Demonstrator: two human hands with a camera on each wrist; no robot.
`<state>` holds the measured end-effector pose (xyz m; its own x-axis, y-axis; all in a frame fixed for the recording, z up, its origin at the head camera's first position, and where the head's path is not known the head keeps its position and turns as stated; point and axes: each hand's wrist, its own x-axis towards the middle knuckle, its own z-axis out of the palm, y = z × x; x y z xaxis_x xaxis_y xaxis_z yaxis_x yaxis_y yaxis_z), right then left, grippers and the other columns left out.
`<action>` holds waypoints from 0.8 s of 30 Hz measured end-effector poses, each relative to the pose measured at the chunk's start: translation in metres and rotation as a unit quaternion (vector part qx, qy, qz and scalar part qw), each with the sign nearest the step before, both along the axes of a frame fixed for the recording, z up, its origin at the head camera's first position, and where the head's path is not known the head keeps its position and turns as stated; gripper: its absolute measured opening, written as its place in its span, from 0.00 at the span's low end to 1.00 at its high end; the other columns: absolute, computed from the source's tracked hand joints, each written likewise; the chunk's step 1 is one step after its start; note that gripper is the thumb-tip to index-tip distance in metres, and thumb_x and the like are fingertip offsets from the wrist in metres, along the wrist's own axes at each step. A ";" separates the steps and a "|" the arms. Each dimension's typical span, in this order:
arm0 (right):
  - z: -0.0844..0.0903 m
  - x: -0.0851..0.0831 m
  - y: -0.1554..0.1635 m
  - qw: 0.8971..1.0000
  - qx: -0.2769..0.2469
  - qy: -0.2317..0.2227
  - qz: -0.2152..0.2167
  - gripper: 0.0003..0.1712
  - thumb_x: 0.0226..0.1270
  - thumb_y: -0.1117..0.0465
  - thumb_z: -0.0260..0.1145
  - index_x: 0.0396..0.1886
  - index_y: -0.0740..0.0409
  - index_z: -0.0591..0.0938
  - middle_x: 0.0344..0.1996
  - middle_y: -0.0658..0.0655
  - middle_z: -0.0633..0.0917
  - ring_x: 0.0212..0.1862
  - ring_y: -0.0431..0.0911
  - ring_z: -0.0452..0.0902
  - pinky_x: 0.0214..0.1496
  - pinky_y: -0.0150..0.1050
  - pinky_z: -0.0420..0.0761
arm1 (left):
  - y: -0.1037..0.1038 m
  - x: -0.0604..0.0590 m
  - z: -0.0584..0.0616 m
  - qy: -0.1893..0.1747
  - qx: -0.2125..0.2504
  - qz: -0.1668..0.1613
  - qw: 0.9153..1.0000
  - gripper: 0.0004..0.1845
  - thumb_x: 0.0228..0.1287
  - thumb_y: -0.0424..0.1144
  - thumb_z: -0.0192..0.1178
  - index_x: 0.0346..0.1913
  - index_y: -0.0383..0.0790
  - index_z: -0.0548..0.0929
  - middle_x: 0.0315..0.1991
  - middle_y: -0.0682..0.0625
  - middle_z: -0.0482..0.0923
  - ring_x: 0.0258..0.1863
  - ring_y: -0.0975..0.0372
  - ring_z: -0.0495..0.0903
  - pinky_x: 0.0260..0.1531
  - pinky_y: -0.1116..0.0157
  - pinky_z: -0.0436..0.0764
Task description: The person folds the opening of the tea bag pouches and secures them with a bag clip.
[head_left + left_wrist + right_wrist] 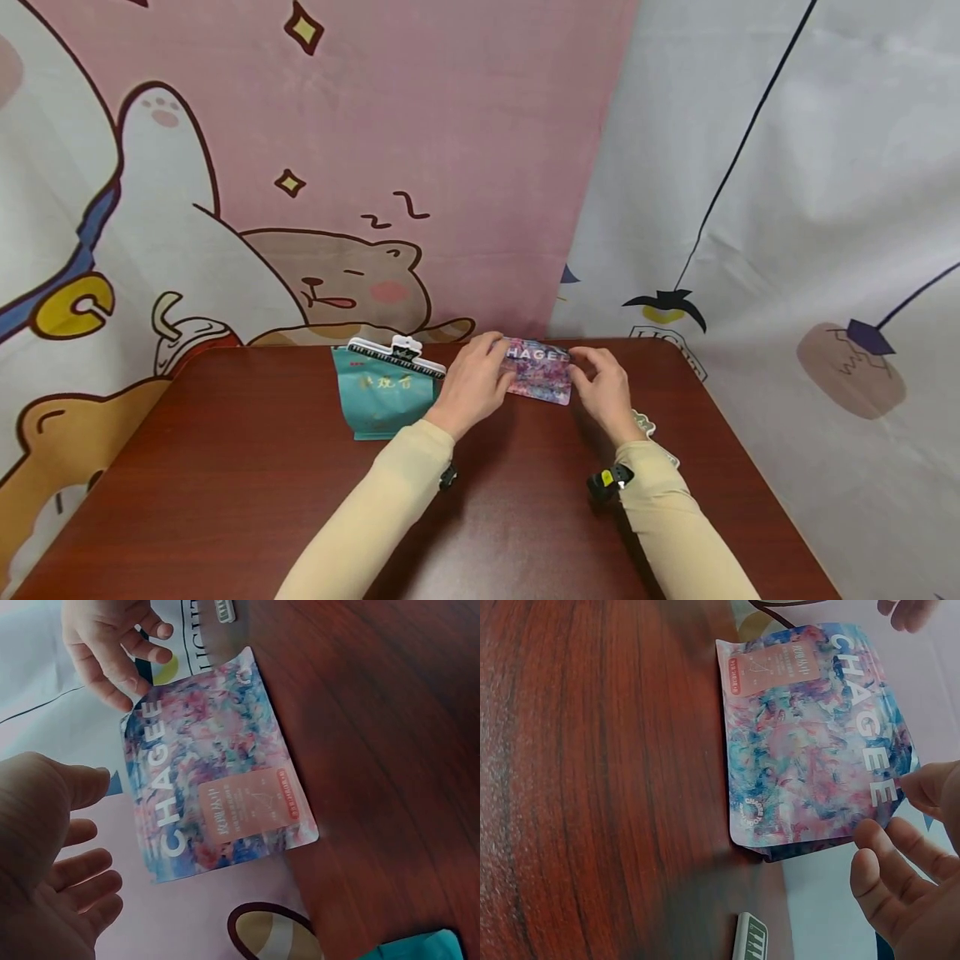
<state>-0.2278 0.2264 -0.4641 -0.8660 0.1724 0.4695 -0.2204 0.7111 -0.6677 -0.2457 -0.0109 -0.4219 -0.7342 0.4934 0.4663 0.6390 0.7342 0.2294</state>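
A pouch (538,372) printed in pink and blue swirls with the word CHAGEE stands at the table's far edge, leaning toward the backdrop. My left hand (486,367) is at its left side with fingers (94,874) spread and relaxed, just off the pouch (217,780). My right hand (594,373) is at the right side. In the right wrist view its thumb (930,787) touches the pouch's (802,742) top corner, and the other fingers (885,862) stay loose, holding nothing.
A teal pouch (382,396) closed with a white clip (397,354) stands left of my left hand. A small green-and-white clip (750,941) lies on the brown table (225,483) by my right wrist. Cartoon cloth backdrops hang behind.
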 end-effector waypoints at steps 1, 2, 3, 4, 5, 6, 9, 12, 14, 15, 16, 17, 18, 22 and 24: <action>0.000 0.000 0.000 1.000 0.000 -0.003 -0.001 0.15 0.67 0.69 0.70 0.53 0.63 0.86 0.46 0.64 0.84 0.38 0.55 0.81 0.41 0.48 0.78 | 0.001 -0.001 0.000 -0.001 0.001 -0.001 1.000 0.26 0.69 0.43 0.68 0.66 0.37 0.79 0.66 0.41 0.75 0.68 0.50 0.73 0.71 0.55 0.69; 0.000 0.000 0.000 1.000 -0.002 -0.007 -0.001 0.15 0.68 0.69 0.70 0.53 0.62 0.86 0.46 0.64 0.84 0.38 0.55 0.81 0.42 0.49 0.78 | 0.002 -0.002 -0.001 -0.002 0.001 -0.001 1.000 0.26 0.69 0.43 0.68 0.66 0.37 0.79 0.67 0.41 0.75 0.68 0.50 0.73 0.72 0.54 0.68; 0.001 0.000 0.000 1.000 -0.003 -0.012 -0.002 0.15 0.68 0.69 0.70 0.53 0.62 0.86 0.47 0.64 0.83 0.38 0.56 0.81 0.43 0.50 0.79 | 0.004 -0.003 -0.001 -0.004 0.000 -0.001 1.000 0.27 0.69 0.43 0.68 0.67 0.37 0.79 0.67 0.41 0.74 0.69 0.50 0.72 0.72 0.54 0.67; 0.001 0.000 0.001 1.000 -0.003 -0.015 -0.002 0.15 0.68 0.68 0.70 0.54 0.62 0.86 0.47 0.64 0.83 0.39 0.56 0.81 0.43 0.50 0.79 | 0.005 -0.004 -0.001 -0.005 0.001 -0.002 1.000 0.27 0.69 0.43 0.69 0.67 0.37 0.79 0.68 0.40 0.74 0.69 0.50 0.71 0.73 0.54 0.66; 0.002 0.000 0.001 1.000 -0.004 -0.020 -0.003 0.15 0.69 0.68 0.70 0.54 0.61 0.86 0.48 0.64 0.83 0.39 0.56 0.81 0.43 0.50 0.79 | 0.007 -0.005 -0.002 -0.002 0.002 -0.003 1.000 0.27 0.68 0.42 0.69 0.67 0.37 0.79 0.68 0.40 0.74 0.70 0.49 0.71 0.73 0.53 0.66; 0.003 0.000 0.001 1.000 -0.003 -0.021 -0.004 0.15 0.69 0.68 0.70 0.54 0.61 0.86 0.48 0.64 0.83 0.39 0.56 0.81 0.43 0.50 0.79 | 0.009 -0.007 -0.002 0.003 0.003 -0.004 1.000 0.27 0.68 0.41 0.70 0.66 0.37 0.79 0.68 0.40 0.74 0.69 0.49 0.71 0.73 0.53 0.66; 0.003 -0.001 0.002 1.000 0.004 -0.021 -0.004 0.16 0.68 0.67 0.70 0.55 0.61 0.85 0.48 0.64 0.83 0.38 0.56 0.81 0.42 0.49 0.79 | 0.015 -0.011 -0.004 0.017 -0.004 -0.005 1.000 0.27 0.67 0.41 0.70 0.66 0.37 0.79 0.67 0.40 0.74 0.69 0.49 0.71 0.74 0.53 0.65; 0.003 -0.002 0.002 1.000 0.014 -0.018 -0.003 0.17 0.67 0.67 0.71 0.56 0.60 0.85 0.49 0.64 0.83 0.37 0.56 0.82 0.41 0.50 0.80 | 0.020 -0.013 -0.006 0.024 -0.011 -0.009 1.000 0.27 0.67 0.40 0.70 0.66 0.37 0.79 0.68 0.40 0.74 0.70 0.50 0.71 0.74 0.53 0.63; 0.002 -0.002 0.002 1.000 0.022 -0.019 -0.004 0.18 0.67 0.67 0.71 0.56 0.60 0.85 0.49 0.63 0.83 0.37 0.56 0.82 0.41 0.50 0.80 | 0.023 -0.015 -0.007 0.018 -0.016 -0.010 1.000 0.28 0.67 0.41 0.70 0.67 0.37 0.78 0.68 0.41 0.74 0.71 0.50 0.70 0.76 0.53 0.61; 0.002 -0.002 0.002 1.000 0.024 -0.019 -0.004 0.18 0.67 0.67 0.71 0.56 0.59 0.85 0.49 0.63 0.83 0.37 0.56 0.82 0.42 0.51 0.80 | 0.025 -0.015 -0.007 0.013 -0.018 -0.011 1.000 0.28 0.67 0.41 0.70 0.68 0.37 0.78 0.68 0.41 0.73 0.71 0.51 0.69 0.76 0.53 0.60; 0.002 -0.002 0.002 0.999 0.026 -0.019 -0.003 0.18 0.67 0.66 0.71 0.57 0.59 0.85 0.50 0.63 0.83 0.37 0.56 0.82 0.42 0.51 0.80 | 0.026 -0.016 -0.008 0.008 -0.022 -0.010 1.000 0.28 0.67 0.41 0.69 0.68 0.38 0.77 0.69 0.42 0.73 0.71 0.51 0.69 0.77 0.53 0.58; 0.002 -0.002 0.002 0.999 0.028 -0.019 -0.002 0.18 0.67 0.67 0.71 0.56 0.59 0.85 0.50 0.63 0.82 0.37 0.56 0.82 0.42 0.51 0.80 | 0.027 -0.017 -0.009 0.003 -0.025 -0.010 1.000 0.28 0.68 0.41 0.69 0.68 0.38 0.77 0.69 0.42 0.73 0.72 0.52 0.69 0.78 0.54 0.57; 0.002 -0.002 0.002 0.999 0.031 -0.019 -0.001 0.18 0.67 0.67 0.71 0.56 0.59 0.85 0.49 0.63 0.83 0.37 0.56 0.82 0.42 0.51 0.79 | 0.028 -0.017 -0.010 0.001 -0.029 -0.010 1.000 0.28 0.68 0.41 0.69 0.68 0.38 0.77 0.69 0.42 0.73 0.72 0.52 0.69 0.78 0.54 0.56; 0.001 -0.001 0.001 0.999 0.038 -0.017 0.005 0.18 0.66 0.67 0.71 0.56 0.60 0.85 0.49 0.63 0.83 0.37 0.56 0.81 0.42 0.52 0.79 | 0.032 -0.021 -0.015 -0.005 -0.049 -0.014 0.999 0.26 0.70 0.42 0.67 0.68 0.39 0.78 0.68 0.44 0.74 0.71 0.53 0.70 0.78 0.54 0.56; 0.000 0.000 0.001 0.999 0.041 -0.019 0.006 0.17 0.66 0.67 0.71 0.55 0.60 0.85 0.49 0.63 0.83 0.38 0.55 0.81 0.43 0.52 0.80 | 0.033 -0.024 -0.017 -0.001 -0.053 -0.016 0.998 0.25 0.70 0.42 0.66 0.67 0.39 0.79 0.67 0.45 0.75 0.70 0.54 0.71 0.78 0.55 0.57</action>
<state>-0.2279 0.2276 -0.4640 -0.8853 0.1246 0.4481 -0.2047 0.7607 -0.6160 -0.2692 0.0218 -0.4390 -0.7174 0.5641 0.4088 0.6629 0.7332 0.1516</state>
